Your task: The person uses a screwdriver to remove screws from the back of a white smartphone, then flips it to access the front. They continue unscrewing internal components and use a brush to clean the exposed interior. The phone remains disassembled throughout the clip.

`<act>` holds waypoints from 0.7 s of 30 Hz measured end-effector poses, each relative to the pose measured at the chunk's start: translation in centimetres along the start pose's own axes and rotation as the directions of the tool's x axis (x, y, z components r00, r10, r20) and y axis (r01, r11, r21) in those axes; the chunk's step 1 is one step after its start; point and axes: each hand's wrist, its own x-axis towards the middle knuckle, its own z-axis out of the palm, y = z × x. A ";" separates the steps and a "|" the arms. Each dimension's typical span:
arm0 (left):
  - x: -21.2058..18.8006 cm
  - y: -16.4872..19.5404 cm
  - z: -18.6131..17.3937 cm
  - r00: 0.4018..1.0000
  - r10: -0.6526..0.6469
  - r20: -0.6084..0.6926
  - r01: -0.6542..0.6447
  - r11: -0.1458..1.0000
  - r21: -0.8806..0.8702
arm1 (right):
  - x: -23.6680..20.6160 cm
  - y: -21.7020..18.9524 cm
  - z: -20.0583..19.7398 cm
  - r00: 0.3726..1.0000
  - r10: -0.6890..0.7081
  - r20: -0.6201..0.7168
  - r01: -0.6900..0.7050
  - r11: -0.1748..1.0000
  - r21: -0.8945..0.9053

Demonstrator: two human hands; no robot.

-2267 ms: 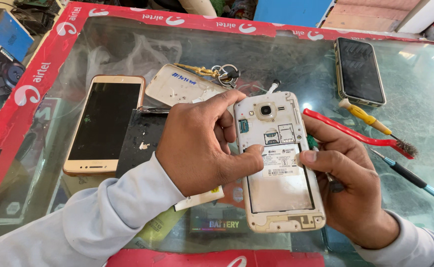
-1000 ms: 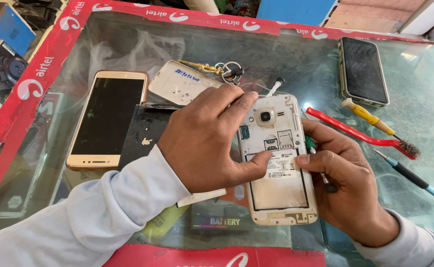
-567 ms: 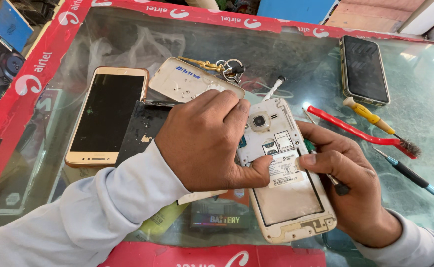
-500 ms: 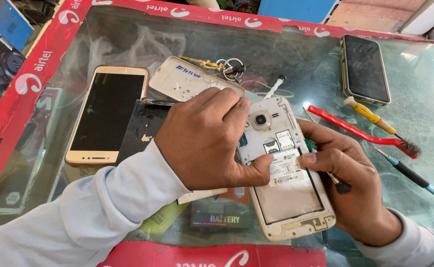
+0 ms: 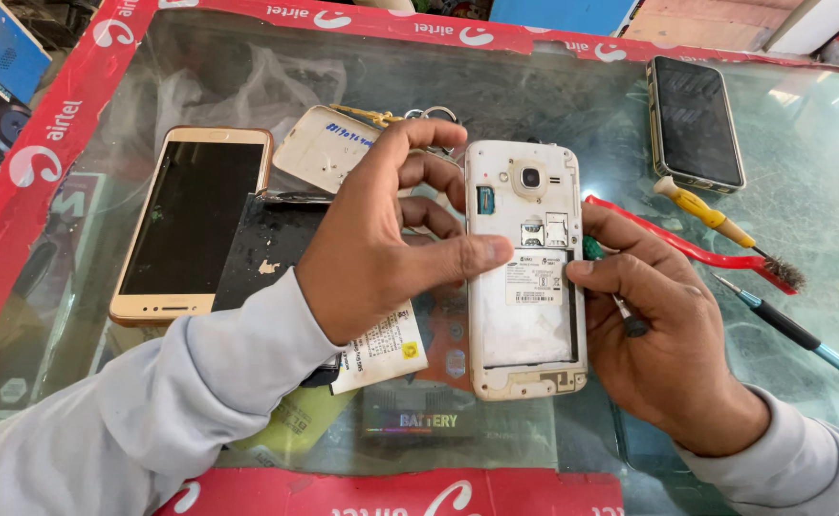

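On the glass-topped counter (image 5: 534,115) with its red printed border, several devices are laid out, and a white phone with its back cover off (image 5: 526,268) is held upright just above the middle of the glass. To the left, a gold phone (image 5: 190,225) is seen lying face up, and a dark phone (image 5: 695,119) rests well apart at the far right. A white back cover (image 5: 322,148) lies just beyond the left hand (image 5: 381,248), beside a bunch of keys. The opened phone is pinched at its left edge by the left thumb, fingers curled loosely above; its right edge is cradled by the right hand (image 5: 658,325), in which a small green-tipped screwdriver (image 5: 615,291) is also gripped. The phone is judged light, rigid and somewhat slippery, with an exposed camera and card slots that look fragile; the side rails are best gripped. Nearby, a red brush (image 5: 697,248), a yellow-handled screwdriver (image 5: 711,215) and a black screwdriver (image 5: 802,334) are set down.
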 end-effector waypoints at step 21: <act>0.6 -1.6 -0.8 0.954 -0.253 0.159 0.297 0.856 -0.422 | 0.0 -0.6 0.6 0.996 -0.071 0.059 0.071 0.997 0.001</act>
